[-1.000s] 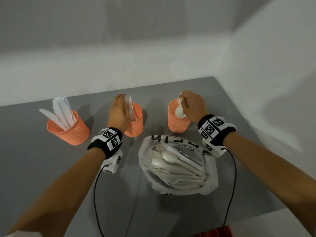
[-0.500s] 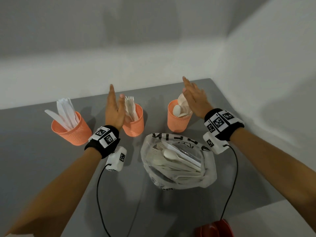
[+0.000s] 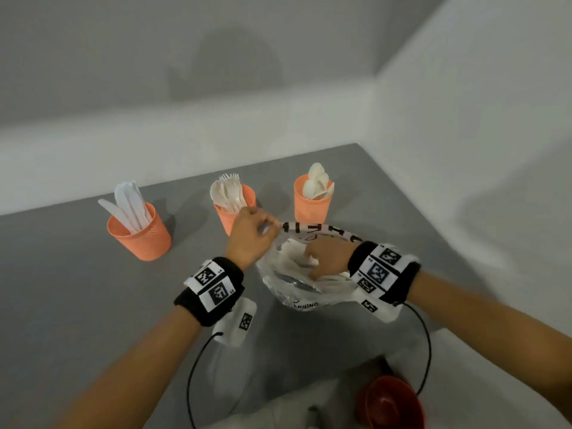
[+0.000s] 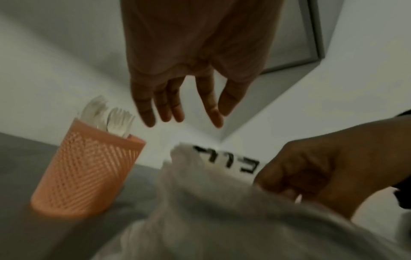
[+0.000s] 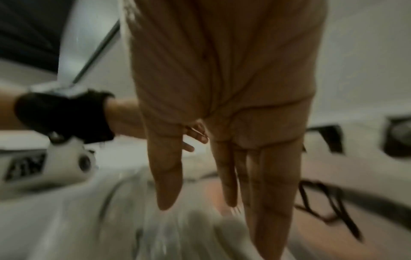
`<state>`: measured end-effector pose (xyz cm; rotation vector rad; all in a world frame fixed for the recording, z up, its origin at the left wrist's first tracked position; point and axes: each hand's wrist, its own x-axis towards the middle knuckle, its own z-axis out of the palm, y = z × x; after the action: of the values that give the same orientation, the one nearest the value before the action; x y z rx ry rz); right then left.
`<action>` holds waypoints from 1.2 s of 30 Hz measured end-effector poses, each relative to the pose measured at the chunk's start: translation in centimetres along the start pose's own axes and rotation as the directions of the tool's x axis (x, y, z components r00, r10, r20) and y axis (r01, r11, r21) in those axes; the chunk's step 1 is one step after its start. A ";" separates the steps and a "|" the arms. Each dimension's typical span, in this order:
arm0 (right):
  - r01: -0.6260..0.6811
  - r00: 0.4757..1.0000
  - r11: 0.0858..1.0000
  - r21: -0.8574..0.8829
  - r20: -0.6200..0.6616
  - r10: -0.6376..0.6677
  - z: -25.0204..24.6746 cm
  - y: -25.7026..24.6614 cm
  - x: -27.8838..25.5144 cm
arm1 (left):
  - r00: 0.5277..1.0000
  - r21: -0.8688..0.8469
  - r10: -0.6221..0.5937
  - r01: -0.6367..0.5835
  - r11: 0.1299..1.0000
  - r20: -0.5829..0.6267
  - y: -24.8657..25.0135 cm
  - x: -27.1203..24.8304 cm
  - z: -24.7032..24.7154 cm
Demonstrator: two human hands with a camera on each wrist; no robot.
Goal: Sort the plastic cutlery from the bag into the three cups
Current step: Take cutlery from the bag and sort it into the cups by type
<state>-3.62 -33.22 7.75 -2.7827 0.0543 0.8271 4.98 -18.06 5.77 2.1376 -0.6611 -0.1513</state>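
Three orange mesh cups stand in a row at the back of the grey table [image 3: 77, 305]: the left cup [image 3: 139, 239] holds knives, the middle cup [image 3: 226, 219] [image 4: 89, 172] forks, the right cup [image 3: 311, 209] spoons. A clear plastic bag [image 3: 297, 292] [image 4: 200, 202] [image 5: 144, 228] with black lettering lies in front of them with white cutlery [image 3: 294, 252] inside. My left hand [image 3: 250, 236] [image 4: 175, 109] hovers at the bag's far left rim, fingers straight and empty. My right hand [image 3: 328, 258] [image 5: 244, 140] reaches into the bag's mouth with straight fingers; its fingertips are blurred.
A red round object [image 3: 390, 404] sits below the table's near right edge. Black cables [image 3: 192, 382] run from both wrist units across the near table. White walls close off the back and right side of the table.
Both hands let go of their pieces at the fork and spoon cups, opened, then drew back. Now the left is at the bag's rim and the right is inside the bag.
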 end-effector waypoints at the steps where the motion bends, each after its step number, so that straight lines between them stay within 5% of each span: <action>1: -0.031 0.999 0.999 -0.015 0.007 0.031 0.8 0.1 0.1 | 0.998 0.050 -0.043 0.041 0.998 0.036 -0.3 -0.6 0.7; 5: -0.089 0.991 0.996 0.023 -0.094 0.091 3.1 1.0 1.3 | 0.961 0.101 -0.222 0.208 0.973 0.164 -0.5 -2.4 1.8; 16: -0.101 0.949 0.991 0.084 -0.290 0.121 4.6 1.2 3.8 | 0.945 0.005 -0.241 0.246 0.969 0.219 -0.2 -3.1 0.5; 25: -0.067 0.962 0.981 0.180 -0.248 0.111 5.4 1.6 3.5 | 0.936 -0.043 -0.285 0.299 0.953 0.208 0.4 -3.4 0.6; 31: -0.030 0.930 0.964 0.265 -0.346 0.125 5.2 2.0 3.3 | 0.927 -0.079 -0.321 0.341 0.937 0.193 0.2 -3.1 0.6; 36: -0.053 0.955 0.959 0.279 -0.268 0.131 5.9 1.8 3.4 | 0.929 -0.085 -0.314 0.335 0.938 0.198 0.4 -3.2 0.8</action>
<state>-4.16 -33.46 0.72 -2.6289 0.3256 0.3955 1.83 -17.26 5.19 2.1199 -0.3827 -0.5590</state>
